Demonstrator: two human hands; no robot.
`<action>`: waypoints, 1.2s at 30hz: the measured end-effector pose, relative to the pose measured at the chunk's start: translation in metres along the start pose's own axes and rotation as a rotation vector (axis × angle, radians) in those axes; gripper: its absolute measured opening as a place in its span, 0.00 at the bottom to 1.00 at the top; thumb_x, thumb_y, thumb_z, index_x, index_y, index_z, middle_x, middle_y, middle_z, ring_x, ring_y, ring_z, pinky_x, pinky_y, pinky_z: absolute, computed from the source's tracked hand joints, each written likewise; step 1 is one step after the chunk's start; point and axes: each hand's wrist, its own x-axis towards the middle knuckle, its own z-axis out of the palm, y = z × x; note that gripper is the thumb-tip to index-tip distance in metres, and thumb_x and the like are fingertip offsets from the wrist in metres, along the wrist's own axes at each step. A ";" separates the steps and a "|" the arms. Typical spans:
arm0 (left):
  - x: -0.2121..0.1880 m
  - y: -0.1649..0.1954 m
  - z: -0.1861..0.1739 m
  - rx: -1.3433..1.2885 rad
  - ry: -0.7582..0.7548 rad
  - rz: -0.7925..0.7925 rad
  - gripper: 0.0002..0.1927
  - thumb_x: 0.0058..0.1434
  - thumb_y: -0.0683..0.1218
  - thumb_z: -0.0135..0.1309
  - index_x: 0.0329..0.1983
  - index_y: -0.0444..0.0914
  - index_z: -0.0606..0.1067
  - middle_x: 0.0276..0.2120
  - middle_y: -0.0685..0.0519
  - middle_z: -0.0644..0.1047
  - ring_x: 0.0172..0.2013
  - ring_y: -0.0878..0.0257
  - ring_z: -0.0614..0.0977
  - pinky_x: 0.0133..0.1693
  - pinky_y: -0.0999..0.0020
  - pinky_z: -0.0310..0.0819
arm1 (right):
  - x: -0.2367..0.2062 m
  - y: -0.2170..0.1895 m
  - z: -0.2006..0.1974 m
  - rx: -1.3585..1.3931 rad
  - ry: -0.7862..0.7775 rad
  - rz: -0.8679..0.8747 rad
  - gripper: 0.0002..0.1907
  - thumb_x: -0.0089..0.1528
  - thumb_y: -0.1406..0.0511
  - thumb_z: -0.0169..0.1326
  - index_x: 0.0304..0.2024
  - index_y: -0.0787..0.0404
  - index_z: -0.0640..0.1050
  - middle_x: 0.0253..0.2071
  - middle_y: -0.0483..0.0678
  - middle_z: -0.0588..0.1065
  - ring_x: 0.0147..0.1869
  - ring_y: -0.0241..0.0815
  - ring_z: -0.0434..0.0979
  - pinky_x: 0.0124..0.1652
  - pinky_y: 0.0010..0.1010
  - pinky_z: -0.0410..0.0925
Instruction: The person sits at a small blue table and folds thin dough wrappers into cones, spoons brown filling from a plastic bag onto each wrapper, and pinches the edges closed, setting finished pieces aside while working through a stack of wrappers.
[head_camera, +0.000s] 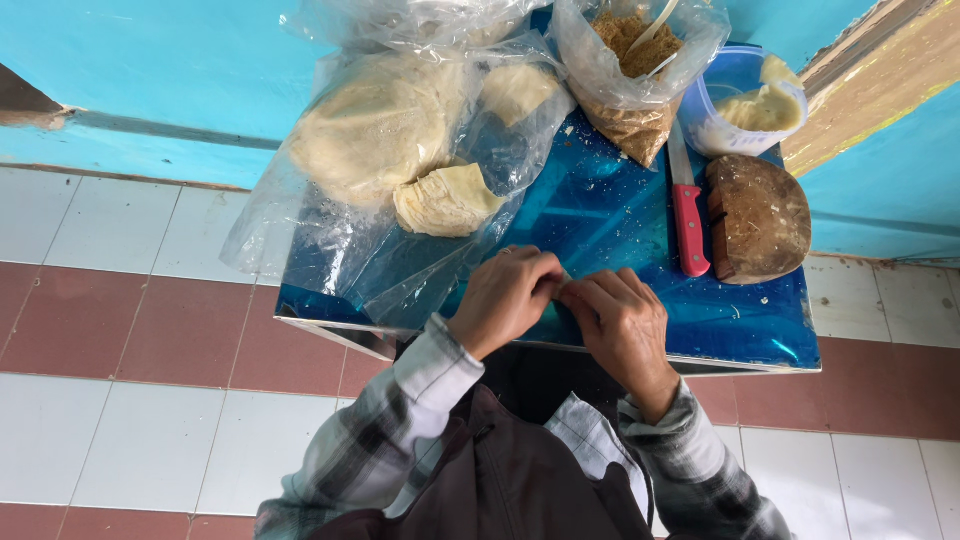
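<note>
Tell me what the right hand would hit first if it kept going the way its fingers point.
The right hand points toward the left hand, so it would meet that hand's fingers almost at once; they already seem to touch.

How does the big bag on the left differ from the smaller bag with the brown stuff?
The big plastic bag lies flat and spread open, holding pale dough lumps; the smaller bag stands bunched up, filled with brown crumbs and a pale utensil sticking out. The big one overhangs the blue table; the smaller sits fully on it. Both are clear plastic.
</note>
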 end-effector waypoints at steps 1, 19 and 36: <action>-0.004 0.000 -0.001 -0.027 0.055 0.086 0.04 0.61 0.42 0.60 0.37 0.41 0.77 0.33 0.52 0.79 0.38 0.51 0.81 0.42 0.57 0.76 | 0.002 0.004 0.002 0.023 -0.015 0.018 0.05 0.57 0.66 0.64 0.37 0.55 0.83 0.35 0.42 0.77 0.38 0.46 0.74 0.37 0.37 0.68; -0.004 -0.007 0.000 -0.051 -0.022 0.120 0.12 0.53 0.42 0.62 0.39 0.36 0.76 0.36 0.49 0.74 0.40 0.49 0.79 0.40 0.55 0.74 | 0.003 0.010 0.001 0.000 0.031 -0.014 0.06 0.58 0.65 0.65 0.38 0.55 0.83 0.36 0.43 0.77 0.40 0.45 0.74 0.39 0.36 0.67; 0.007 -0.012 0.010 0.148 0.073 0.251 0.08 0.58 0.40 0.59 0.41 0.38 0.77 0.38 0.52 0.76 0.43 0.51 0.79 0.43 0.56 0.75 | 0.008 0.020 0.004 -0.172 0.067 -0.074 0.12 0.61 0.67 0.62 0.47 0.54 0.83 0.46 0.40 0.80 0.49 0.44 0.76 0.43 0.37 0.65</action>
